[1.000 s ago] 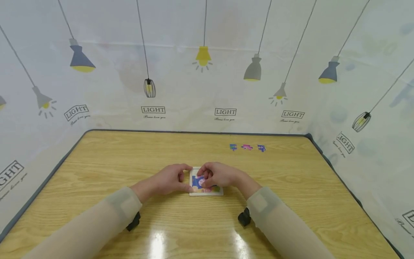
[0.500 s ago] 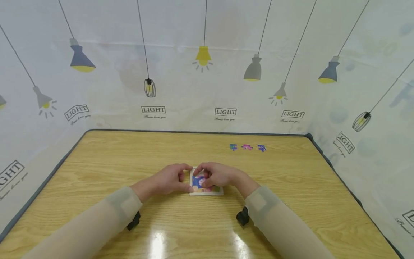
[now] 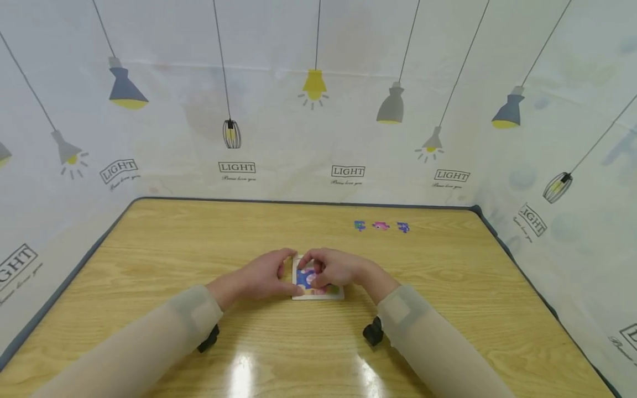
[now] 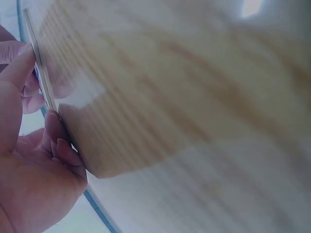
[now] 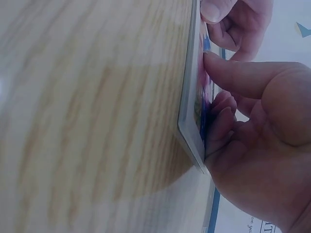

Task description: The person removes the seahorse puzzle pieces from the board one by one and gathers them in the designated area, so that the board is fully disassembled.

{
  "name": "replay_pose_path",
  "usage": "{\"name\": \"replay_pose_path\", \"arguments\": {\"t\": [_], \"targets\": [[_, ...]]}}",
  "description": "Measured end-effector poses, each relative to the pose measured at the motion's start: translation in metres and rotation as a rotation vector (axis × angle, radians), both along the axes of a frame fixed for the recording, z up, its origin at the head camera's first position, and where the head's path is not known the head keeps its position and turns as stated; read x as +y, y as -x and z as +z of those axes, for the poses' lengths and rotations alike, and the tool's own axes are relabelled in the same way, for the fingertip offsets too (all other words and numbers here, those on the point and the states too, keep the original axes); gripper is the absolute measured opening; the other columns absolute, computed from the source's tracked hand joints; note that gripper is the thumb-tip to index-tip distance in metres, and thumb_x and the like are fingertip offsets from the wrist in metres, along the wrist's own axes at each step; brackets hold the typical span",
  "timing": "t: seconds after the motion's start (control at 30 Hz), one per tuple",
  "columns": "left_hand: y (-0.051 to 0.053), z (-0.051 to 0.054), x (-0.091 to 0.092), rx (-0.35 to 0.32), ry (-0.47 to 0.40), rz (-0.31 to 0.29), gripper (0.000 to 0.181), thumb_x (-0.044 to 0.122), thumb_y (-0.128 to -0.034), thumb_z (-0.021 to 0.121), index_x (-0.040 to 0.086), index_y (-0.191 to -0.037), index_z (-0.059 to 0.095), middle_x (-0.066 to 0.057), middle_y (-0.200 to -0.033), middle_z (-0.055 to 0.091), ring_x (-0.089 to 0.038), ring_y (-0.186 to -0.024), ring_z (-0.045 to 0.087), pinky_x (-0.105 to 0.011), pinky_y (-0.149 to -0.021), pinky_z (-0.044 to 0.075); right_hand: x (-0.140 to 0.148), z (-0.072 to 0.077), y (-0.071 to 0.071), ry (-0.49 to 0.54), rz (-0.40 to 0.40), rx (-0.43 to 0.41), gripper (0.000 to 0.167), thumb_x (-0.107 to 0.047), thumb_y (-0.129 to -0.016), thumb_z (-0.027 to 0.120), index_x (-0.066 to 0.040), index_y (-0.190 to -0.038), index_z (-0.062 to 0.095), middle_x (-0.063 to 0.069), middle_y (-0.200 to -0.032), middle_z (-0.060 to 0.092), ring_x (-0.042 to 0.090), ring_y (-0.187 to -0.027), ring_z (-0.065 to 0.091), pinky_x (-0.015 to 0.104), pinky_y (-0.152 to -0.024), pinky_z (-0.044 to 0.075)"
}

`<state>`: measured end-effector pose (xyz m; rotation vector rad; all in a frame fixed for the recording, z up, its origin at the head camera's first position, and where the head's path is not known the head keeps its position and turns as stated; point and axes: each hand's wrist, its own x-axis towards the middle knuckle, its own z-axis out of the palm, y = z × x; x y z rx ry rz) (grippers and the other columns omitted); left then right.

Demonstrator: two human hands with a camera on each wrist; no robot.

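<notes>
The puzzle tray lay flat near the middle of the worktop, its near edge facing the person. The left hand held the tray by its left side, thumb at the near left corner and a fingertip by the far left corner, presumably to keep it from sliding while the other hand pressed.

The right hand reached over the tray's right edge. Its thumb touched the picture inside the rim, and the forefinger came down apart from it, farther back; the other fingers were bent beneath the palm. Whether it pinched a piece could not be told, since the hand covered much of the tray. Three loose pieces lay in a row by the worktop's far edge, towards the far right corner, perhaps set there to leave working room.
</notes>
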<state>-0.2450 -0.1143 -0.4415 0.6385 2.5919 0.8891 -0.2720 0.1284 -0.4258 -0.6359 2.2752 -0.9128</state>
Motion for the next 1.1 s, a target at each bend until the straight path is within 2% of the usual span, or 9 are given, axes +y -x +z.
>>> {"name": "replay_pose_path", "arguments": {"t": [0.37,0.6,0.73,1.1], "targets": [[0.0001,0.0005,0.0005,-0.014,0.013,0.023,0.094,0.049,-0.0929,0.087,0.002,-0.163,0.046,-0.005,-0.097,0.059,-0.019,-0.086,0.053,-0.035,-0.076,0.043,-0.0006,0.0014,0.0005,0.028,-0.019,-0.075,0.043,0.000,-0.101,0.069,-0.017,-0.140,0.066,0.007,-0.116,0.056,0.023,-0.109,0.053,0.034,-0.092,0.046],[0.0008,0.0002,0.0006,-0.014,0.009,0.018,0.093,0.049,-0.0926,0.088,0.003,-0.163,0.047,-0.006,-0.098,0.059,-0.019,-0.087,0.054,-0.035,-0.076,0.043,-0.0010,0.0029,0.0005,0.009,-0.037,-0.070,0.043,-0.001,-0.102,0.069,-0.022,-0.138,0.066,0.007,-0.118,0.054,0.025,-0.112,0.051,0.038,-0.094,0.043],[0.0005,0.0006,0.0005,-0.011,0.002,0.008,0.093,0.048,-0.0929,0.088,0.002,-0.162,0.047,-0.005,-0.097,0.060,-0.019,-0.086,0.053,-0.034,-0.075,0.043,0.0007,0.0028,0.0002,0.018,-0.045,-0.067,0.044,0.000,-0.101,0.070,-0.023,-0.138,0.065,0.007,-0.116,0.053,0.025,-0.109,0.050,0.038,-0.090,0.043],[0.0002,0.0020,0.0018,-0.005,0.020,0.018,0.092,0.049,-0.0931,0.087,0.003,-0.162,0.048,-0.005,-0.096,0.060,-0.018,-0.085,0.053,-0.033,-0.074,0.043,0.0070,-0.0019,-0.0009,0.099,-0.038,-0.050,0.043,0.001,-0.100,0.070,-0.022,-0.134,0.060,0.007,-0.111,0.054,0.024,-0.103,0.054,0.035,-0.089,0.046]]}}
